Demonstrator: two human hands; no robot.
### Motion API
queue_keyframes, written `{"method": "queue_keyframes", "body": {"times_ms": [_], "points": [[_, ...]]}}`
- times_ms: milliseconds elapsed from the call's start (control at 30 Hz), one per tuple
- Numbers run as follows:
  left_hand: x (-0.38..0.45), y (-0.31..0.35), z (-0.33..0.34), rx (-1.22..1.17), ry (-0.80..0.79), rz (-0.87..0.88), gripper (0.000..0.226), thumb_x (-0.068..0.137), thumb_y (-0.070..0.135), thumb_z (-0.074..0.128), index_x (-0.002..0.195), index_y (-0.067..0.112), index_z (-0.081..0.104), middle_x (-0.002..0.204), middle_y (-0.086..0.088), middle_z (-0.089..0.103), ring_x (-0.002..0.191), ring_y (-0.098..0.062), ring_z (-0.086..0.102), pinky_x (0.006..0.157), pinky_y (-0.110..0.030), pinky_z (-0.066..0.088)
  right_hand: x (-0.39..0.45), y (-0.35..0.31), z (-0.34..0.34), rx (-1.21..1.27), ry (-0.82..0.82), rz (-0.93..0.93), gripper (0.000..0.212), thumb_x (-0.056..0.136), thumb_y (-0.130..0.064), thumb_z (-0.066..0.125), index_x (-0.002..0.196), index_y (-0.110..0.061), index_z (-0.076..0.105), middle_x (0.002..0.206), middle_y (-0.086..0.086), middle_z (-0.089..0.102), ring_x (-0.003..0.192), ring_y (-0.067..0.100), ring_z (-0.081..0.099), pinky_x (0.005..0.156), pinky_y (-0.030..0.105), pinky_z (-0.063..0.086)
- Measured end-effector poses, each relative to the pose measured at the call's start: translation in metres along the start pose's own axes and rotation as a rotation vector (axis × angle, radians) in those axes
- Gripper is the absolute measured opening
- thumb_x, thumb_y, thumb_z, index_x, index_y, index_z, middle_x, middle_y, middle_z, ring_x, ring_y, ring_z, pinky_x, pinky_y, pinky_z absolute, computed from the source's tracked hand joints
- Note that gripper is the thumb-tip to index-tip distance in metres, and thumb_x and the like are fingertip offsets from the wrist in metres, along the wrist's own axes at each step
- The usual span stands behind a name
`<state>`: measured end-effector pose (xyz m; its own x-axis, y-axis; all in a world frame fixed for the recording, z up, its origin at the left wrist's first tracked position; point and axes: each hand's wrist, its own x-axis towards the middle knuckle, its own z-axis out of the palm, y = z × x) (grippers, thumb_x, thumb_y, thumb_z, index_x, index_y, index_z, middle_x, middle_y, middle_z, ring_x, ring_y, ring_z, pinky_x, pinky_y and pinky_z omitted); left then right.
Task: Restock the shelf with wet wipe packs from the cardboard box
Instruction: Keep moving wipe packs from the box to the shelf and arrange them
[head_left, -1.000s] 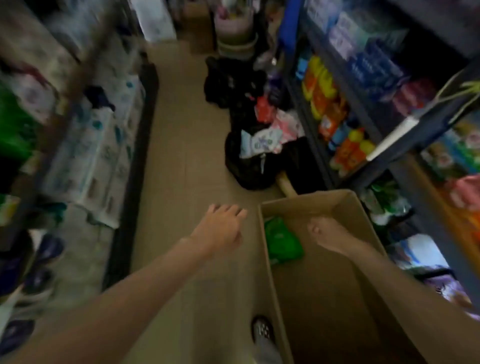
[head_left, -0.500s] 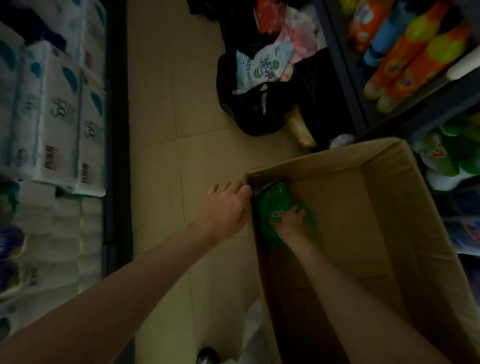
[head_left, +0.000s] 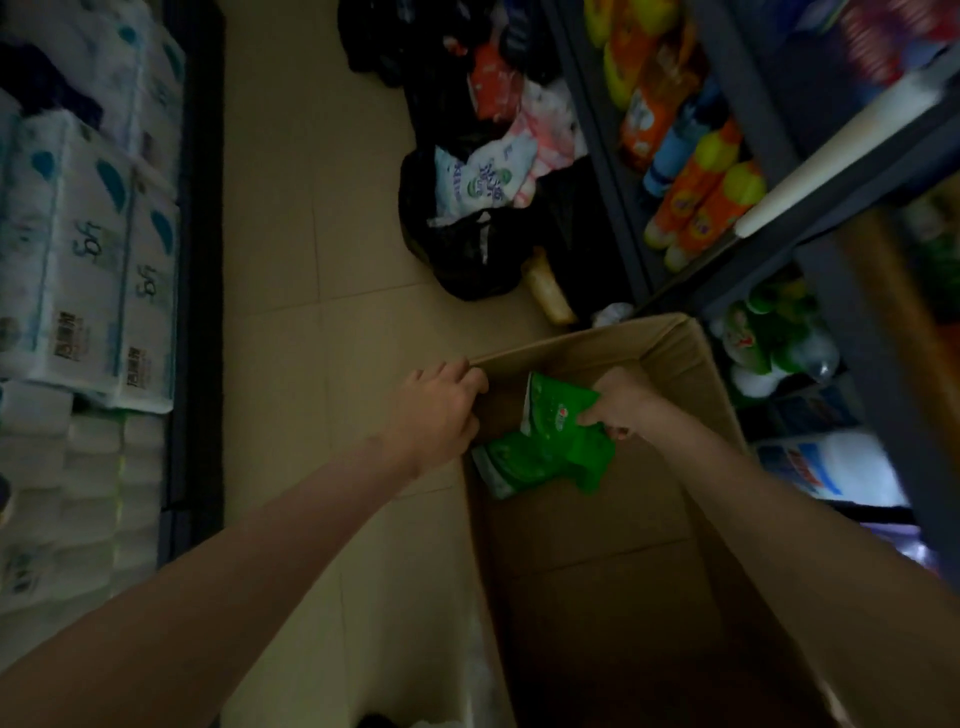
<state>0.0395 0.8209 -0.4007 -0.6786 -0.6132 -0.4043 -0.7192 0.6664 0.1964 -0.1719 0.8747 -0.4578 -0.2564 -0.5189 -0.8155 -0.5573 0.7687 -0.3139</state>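
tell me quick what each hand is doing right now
Left hand: closed on the rim of the cardboard box.
Right hand: closed on a green wet wipe pack.

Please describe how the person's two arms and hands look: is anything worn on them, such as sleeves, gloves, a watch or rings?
Both forearms are bare as far as the picture shows; no sleeve edge is in view. The left hand and right hand wear no gloves. No watch, bracelet or ring shows on either wrist or on the visible fingers, though the dim light could hide something small.
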Motion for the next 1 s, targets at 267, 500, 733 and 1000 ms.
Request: {"method": "queue_keyframes", "body": {"times_ms": [267, 500, 733, 1000], "points": [[-0.021, 0.006, -0.068, -0.068, -0.152, 0.055, 0.109, 0.071, 0.045, 0.073, 0.149, 0.026, 0.0, 0.155, 0.002, 0.014, 0.138, -0.032, 0.021, 0.112, -0.046, 0.027, -0.126, -0.106, -0.085, -0.64, -0.229, -0.454, 0.015, 0.084, -0.022, 0.068, 0.078, -0.008, 0.065, 0.063, -0.004, 0.055, 0.052, 0.006, 0.049, 0.053, 0.023, 0.04], [-0.111, -0.033, -0.175, -1.16, -0.258, 0.039, 0.082, 0.043, 0.036, 0.089, 0.118, 0.03, 0.054, 0.117, 0.001, 0.067, 0.107, -0.018, 0.064, 0.096, -0.038, 0.051, -0.253, -0.214, -0.112, -0.507, -0.214, -0.728, 0.017, 0.084, -0.017, 0.067, 0.089, -0.001, 0.07, 0.093, 0.021, 0.071, 0.08, 0.03, 0.067, 0.065, 0.029, 0.047], [-0.29, -0.129, -0.256, -1.544, 0.13, 0.104, 0.056, 0.039, 0.03, 0.092, 0.092, 0.019, 0.076, 0.097, -0.004, 0.075, 0.087, -0.017, 0.072, 0.075, -0.029, 0.058, -0.381, -0.343, -0.057, 0.168, -0.312, -0.979, 0.021, 0.087, -0.035, 0.053, 0.079, -0.019, 0.064, 0.072, 0.001, 0.066, 0.067, 0.014, 0.06, 0.066, 0.03, 0.044], [-0.521, -0.227, -0.326, -1.744, 1.031, 0.121, 0.073, 0.056, 0.03, 0.084, 0.122, 0.009, 0.059, 0.116, -0.011, 0.068, 0.103, -0.023, 0.067, 0.086, -0.04, 0.056, -0.546, -0.505, 0.089, 0.205, -0.203, -1.446, 0.013, 0.089, -0.015, 0.06, 0.101, -0.011, 0.063, 0.077, -0.004, 0.066, 0.056, 0.002, 0.06, 0.046, 0.013, 0.038]]}}
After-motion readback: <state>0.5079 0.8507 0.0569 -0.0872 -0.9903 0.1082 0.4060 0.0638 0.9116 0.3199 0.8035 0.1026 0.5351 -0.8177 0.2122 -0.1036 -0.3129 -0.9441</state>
